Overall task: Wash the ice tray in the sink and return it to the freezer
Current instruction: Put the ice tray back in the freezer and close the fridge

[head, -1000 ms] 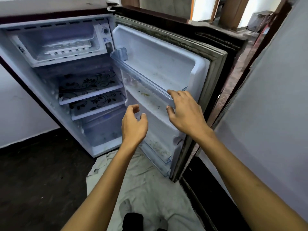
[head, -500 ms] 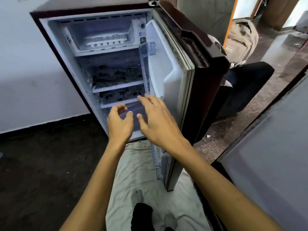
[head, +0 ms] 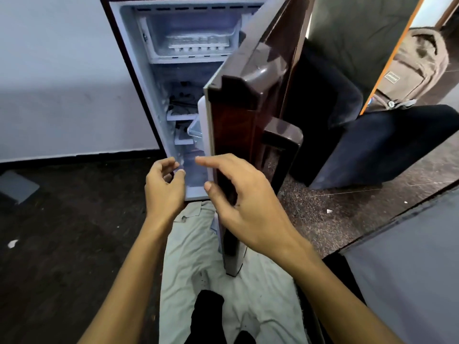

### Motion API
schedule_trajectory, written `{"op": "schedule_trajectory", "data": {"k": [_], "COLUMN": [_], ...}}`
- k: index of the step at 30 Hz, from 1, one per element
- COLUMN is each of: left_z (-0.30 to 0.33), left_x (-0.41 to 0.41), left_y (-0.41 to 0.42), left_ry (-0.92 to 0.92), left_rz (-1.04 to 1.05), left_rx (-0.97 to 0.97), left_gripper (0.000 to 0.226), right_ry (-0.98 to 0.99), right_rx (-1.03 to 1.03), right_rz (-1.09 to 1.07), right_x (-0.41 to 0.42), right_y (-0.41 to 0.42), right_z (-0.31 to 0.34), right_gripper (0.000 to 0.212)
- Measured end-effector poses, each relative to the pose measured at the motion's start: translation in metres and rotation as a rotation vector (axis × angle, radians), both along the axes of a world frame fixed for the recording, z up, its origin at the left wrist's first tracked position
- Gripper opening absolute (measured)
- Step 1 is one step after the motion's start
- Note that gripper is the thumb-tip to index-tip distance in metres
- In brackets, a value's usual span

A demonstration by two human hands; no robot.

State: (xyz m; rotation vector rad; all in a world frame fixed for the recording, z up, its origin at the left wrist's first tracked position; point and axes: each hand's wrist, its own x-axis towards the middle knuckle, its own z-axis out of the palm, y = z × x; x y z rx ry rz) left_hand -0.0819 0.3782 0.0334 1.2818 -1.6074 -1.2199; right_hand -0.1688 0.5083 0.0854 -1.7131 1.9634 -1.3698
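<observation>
Two bare hands before one small fridge (head: 139,78): left hand (head: 164,192) loosely curled and holding nothing, right hand (head: 248,202) with relaxed fingers spread, gripping nothing, at the edge of the half-shut maroon door (head: 250,100). One ice tray (head: 197,43) inside the freezer compartment (head: 188,33) at the fridge's top. One pale cloth (head: 223,264) on the floor, one backpack (head: 417,68) at the upper right.

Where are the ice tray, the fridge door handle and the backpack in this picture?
ice tray (head: 197,42): head view, on its white top surface inside the freezer box.
fridge door handle (head: 283,137): head view, on its dark front face.
backpack (head: 419,63): head view, on its tan front panel.
</observation>
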Motion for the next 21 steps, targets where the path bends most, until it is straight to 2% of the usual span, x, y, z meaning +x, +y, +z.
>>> {"op": "schedule_trajectory", "data": {"k": [3, 8, 10, 14, 21], "left_z": [-0.002, -0.006, -0.006, -0.006, -0.009], "left_x": [0.006, 0.011, 0.011, 0.007, 0.012], "left_y": [0.0, 0.001, -0.001, -0.01, -0.041], "left_ry": [0.009, 0.01, 0.006, 0.011, 0.017], "left_rz": [0.036, 0.053, 0.043, 0.007, 0.023], "left_rx": [0.016, 0.053, 0.048, 0.036, 0.045], "left_gripper": [0.024, 0.03, 0.029, 0.03, 0.035], "right_ry": [-0.061, -0.215, -0.27, -0.359, -0.386], "right_rx": [-0.105, -0.244, -0.195, -0.053, -0.031], "right_rz": [-0.056, -0.278, -0.331, -0.269, -0.208], "right_x": [-0.008, -0.035, -0.045, -0.051, -0.041], "right_y": [0.007, 0.011, 0.004, -0.022, -0.07], "right_z": [-0.002, -0.015, -0.023, -0.037, -0.045], "right_gripper": [0.028, 0.028, 0.037, 0.057, 0.05]}}
